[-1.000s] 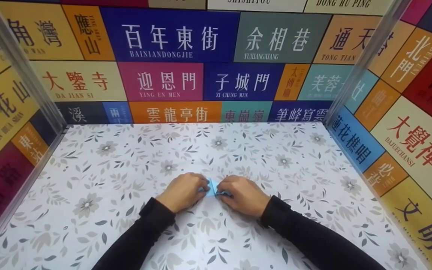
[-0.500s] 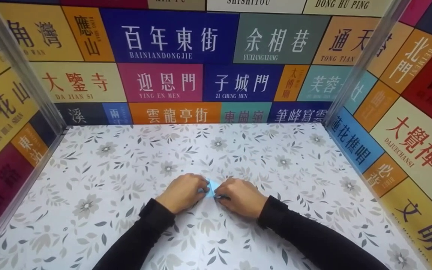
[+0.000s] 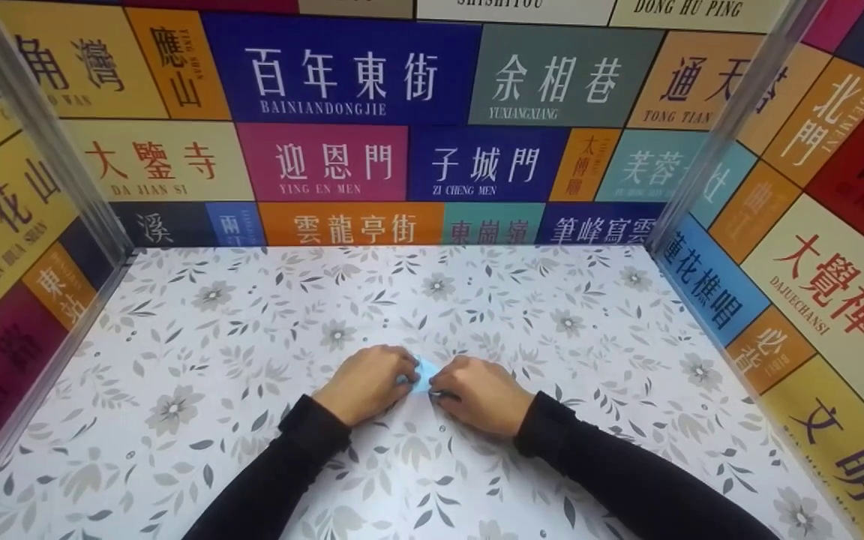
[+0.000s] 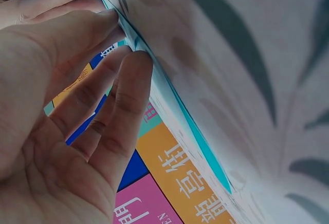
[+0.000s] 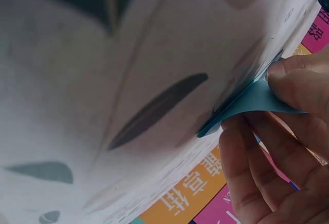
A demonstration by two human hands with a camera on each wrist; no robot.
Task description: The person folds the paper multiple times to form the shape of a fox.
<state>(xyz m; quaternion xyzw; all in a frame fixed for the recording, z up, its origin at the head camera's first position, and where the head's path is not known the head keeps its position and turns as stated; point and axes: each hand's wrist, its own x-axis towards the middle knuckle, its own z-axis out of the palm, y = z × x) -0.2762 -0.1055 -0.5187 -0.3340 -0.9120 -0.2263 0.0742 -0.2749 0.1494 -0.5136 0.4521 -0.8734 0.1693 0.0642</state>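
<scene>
A small piece of folded light-blue paper [image 3: 424, 373] lies on the patterned tabletop between both hands. The left hand [image 3: 372, 381] holds its left side, thumb and fingertips at the paper's edge in the left wrist view. From the right, the right hand [image 3: 483, 391] pinches the other side. In the right wrist view a raised flap of the paper [image 5: 254, 101] curves between the thumb and the fingers [image 5: 239, 167]. The head view shows little of the sheet, since the fingers cover most of it. Both wrists are in black sleeves.
A white tabletop [image 3: 252, 322] with grey flowers and leaves spreads around the hands. Colourful panels with Chinese lettering [image 3: 327, 161] stand along its back and both sides, with clear corner posts [image 3: 709, 142] between them.
The right hand has shifted slightly left, and the blue paper that showed under its fingertips is now mostly covered. The left hand has stayed in place.
</scene>
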